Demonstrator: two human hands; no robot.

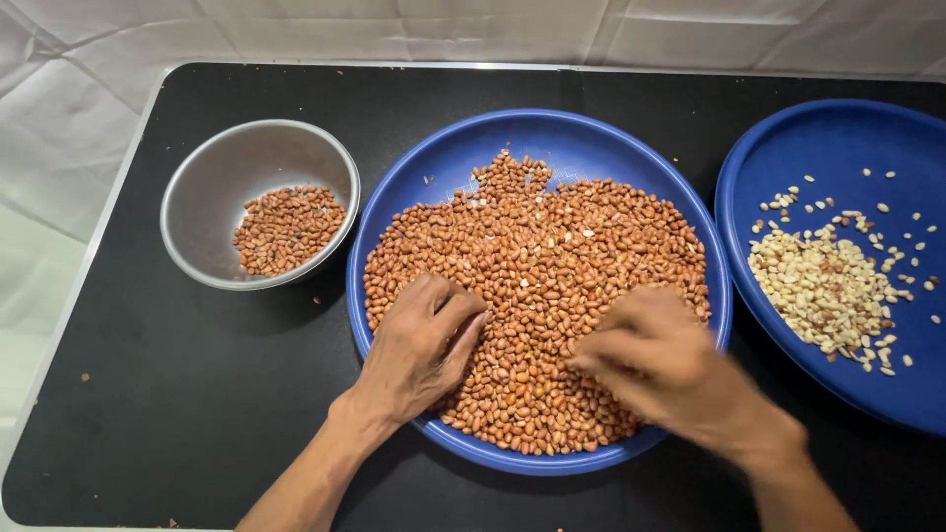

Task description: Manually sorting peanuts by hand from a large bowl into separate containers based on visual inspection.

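Red-skinned peanuts (552,266) heaped, matte and oval, in a round glossy blue plastic tray (591,138) mid-table. Left hand (419,345) palm-down on the pile, fingers curled, tips buried in nuts. Right hand (655,365) motion-blurred over the pile, fingers bunched; can't tell if pinching anything. Steel bowl (212,187) left holds more peanuts. Second blue tray (838,138) right: pale skinless kernels (823,291). Black tabletop (187,394).

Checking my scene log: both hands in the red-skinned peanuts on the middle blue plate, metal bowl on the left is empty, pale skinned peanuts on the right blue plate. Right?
One slip: the metal bowl isn't empty; the head view shows red-skinned peanuts in it. The rest holds: left hand and right hand in the peanuts on the middle blue plate, pale peanuts on the right blue plate.
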